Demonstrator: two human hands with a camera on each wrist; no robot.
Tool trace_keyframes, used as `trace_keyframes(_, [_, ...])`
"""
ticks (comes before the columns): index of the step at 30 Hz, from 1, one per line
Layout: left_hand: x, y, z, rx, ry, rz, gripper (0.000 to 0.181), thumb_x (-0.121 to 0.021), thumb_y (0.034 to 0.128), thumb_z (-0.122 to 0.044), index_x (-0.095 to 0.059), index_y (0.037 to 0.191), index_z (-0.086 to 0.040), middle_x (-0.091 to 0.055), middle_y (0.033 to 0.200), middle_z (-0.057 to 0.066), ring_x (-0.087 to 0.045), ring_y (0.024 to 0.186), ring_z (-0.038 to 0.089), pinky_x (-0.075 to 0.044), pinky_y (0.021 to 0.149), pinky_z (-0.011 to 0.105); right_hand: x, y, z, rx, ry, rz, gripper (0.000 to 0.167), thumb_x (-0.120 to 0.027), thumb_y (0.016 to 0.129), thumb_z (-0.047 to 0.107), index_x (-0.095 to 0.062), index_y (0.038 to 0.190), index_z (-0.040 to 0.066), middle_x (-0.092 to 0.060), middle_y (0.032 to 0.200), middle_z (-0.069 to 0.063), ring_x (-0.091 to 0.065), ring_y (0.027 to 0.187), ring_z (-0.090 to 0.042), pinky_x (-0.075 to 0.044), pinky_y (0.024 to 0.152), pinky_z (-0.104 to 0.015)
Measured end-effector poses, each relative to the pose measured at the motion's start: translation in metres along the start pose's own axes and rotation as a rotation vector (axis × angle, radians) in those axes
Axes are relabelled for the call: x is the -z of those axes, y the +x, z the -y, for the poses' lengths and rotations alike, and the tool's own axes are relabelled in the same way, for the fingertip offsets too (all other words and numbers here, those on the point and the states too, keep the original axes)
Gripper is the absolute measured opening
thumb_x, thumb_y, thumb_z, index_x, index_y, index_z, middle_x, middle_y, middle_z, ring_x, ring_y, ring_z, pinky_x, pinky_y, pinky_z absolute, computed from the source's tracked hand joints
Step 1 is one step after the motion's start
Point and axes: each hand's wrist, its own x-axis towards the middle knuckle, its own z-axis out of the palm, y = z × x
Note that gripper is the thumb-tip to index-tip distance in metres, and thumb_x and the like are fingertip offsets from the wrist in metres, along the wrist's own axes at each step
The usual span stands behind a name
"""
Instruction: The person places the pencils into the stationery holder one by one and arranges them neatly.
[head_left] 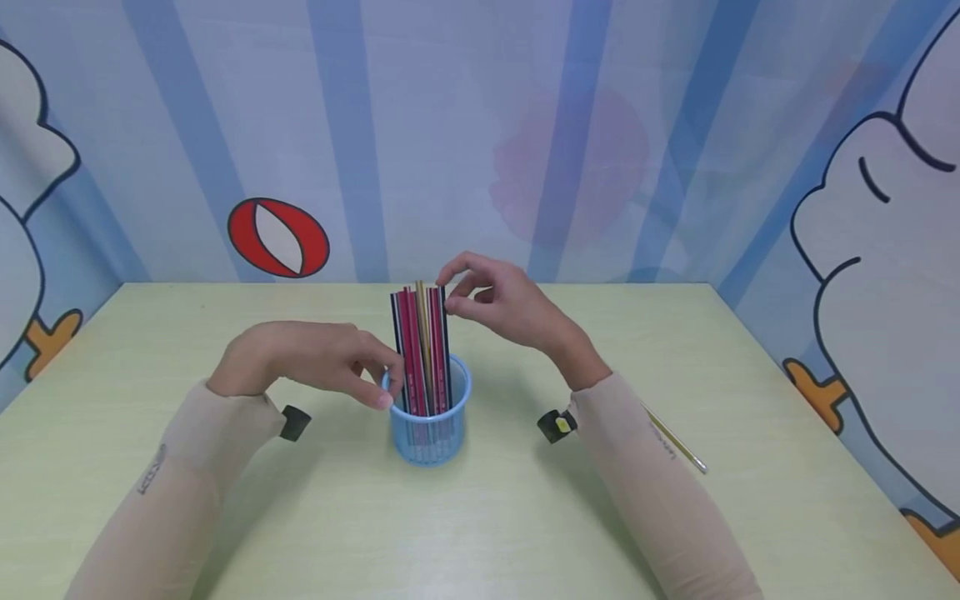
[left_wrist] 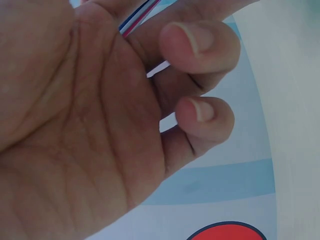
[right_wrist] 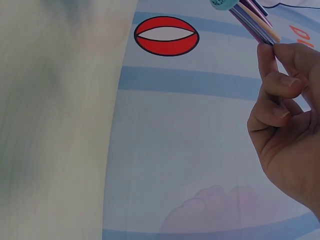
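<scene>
A light blue pencil cup (head_left: 429, 437) with lattice sides stands upright on the table, packed with red, dark and yellow pencils (head_left: 422, 350). My left hand (head_left: 322, 357) holds the cup's left rim between thumb and index finger; in the left wrist view its other fingers (left_wrist: 200, 45) curl loosely. My right hand (head_left: 501, 302) pinches the top of a dark pencil (head_left: 446, 333) at the right of the bunch, thumb and index fingertip close together. The right wrist view shows these fingertips at the pencil ends (right_wrist: 270, 37).
A single yellowish pencil (head_left: 686, 450) lies on the table (head_left: 510, 533) to the right, partly hidden by my right forearm. Behind the table's far edge hangs a blue striped backdrop (head_left: 450, 125) with cartoon prints. A small dark device is at each wrist.
</scene>
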Motion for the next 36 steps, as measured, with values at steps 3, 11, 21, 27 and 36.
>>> trace_keyframes(3, [0.0, 0.0, -0.001, 0.001, -0.001, 0.0, 0.01, -0.067, 0.0965, -0.033, -0.065, 0.099, -0.024, -0.067, 0.115, -0.008, -0.062, 0.114, 0.018, -0.048, 0.092, 0.038, 0.005, -0.001, 0.001, 0.006, -0.011, 0.014, 0.019, -0.062, 0.098, 0.01, -0.063, 0.117, 0.015, -0.07, 0.096, -0.011, -0.07, 0.085, -0.02, -0.053, 0.078, -0.039])
trace_keyframes(11, [0.0, -0.001, -0.001, 0.014, 0.003, -0.003, 0.01, -0.068, 0.0959, -0.034, -0.065, 0.099, -0.024, -0.067, 0.115, -0.008, -0.061, 0.115, 0.019, -0.048, 0.094, 0.041, 0.019, -0.004, 0.002, -0.028, -0.045, 0.009, 0.021, -0.061, 0.099, 0.012, -0.064, 0.12, 0.015, -0.071, 0.097, -0.005, -0.07, 0.088, -0.019, -0.053, 0.081, -0.039])
trace_keyframes(21, [-0.001, -0.001, -0.001, -0.004, 0.003, -0.006, 0.01, -0.068, 0.0961, -0.032, -0.065, 0.098, -0.023, -0.067, 0.113, -0.008, -0.062, 0.114, 0.019, -0.048, 0.091, 0.038, 0.03, -0.01, 0.003, -0.049, -0.119, 0.045, 0.017, -0.065, 0.098, 0.018, -0.068, 0.115, 0.017, -0.068, 0.105, -0.004, -0.069, 0.084, -0.02, -0.051, 0.075, -0.038])
trace_keyframes(27, [-0.001, -0.001, -0.001, 0.0, 0.0, -0.007, 0.01, -0.068, 0.096, -0.032, -0.065, 0.099, -0.023, -0.067, 0.113, -0.008, -0.062, 0.114, 0.018, -0.049, 0.092, 0.038, 0.039, -0.014, 0.003, -0.096, -0.155, 0.096, 0.018, -0.064, 0.099, 0.021, -0.067, 0.117, 0.02, -0.067, 0.108, -0.003, -0.066, 0.08, -0.022, -0.05, 0.07, -0.04])
trace_keyframes(36, [-0.001, -0.002, -0.001, -0.003, 0.008, -0.014, 0.01, -0.068, 0.096, -0.033, -0.065, 0.099, -0.024, -0.067, 0.112, -0.008, -0.062, 0.114, 0.018, -0.048, 0.091, 0.038, 0.062, -0.022, 0.0, -0.155, -0.231, 0.12, 0.02, -0.063, 0.1, 0.02, -0.066, 0.119, 0.021, -0.068, 0.107, -0.004, -0.062, 0.076, -0.023, -0.05, 0.07, -0.043])
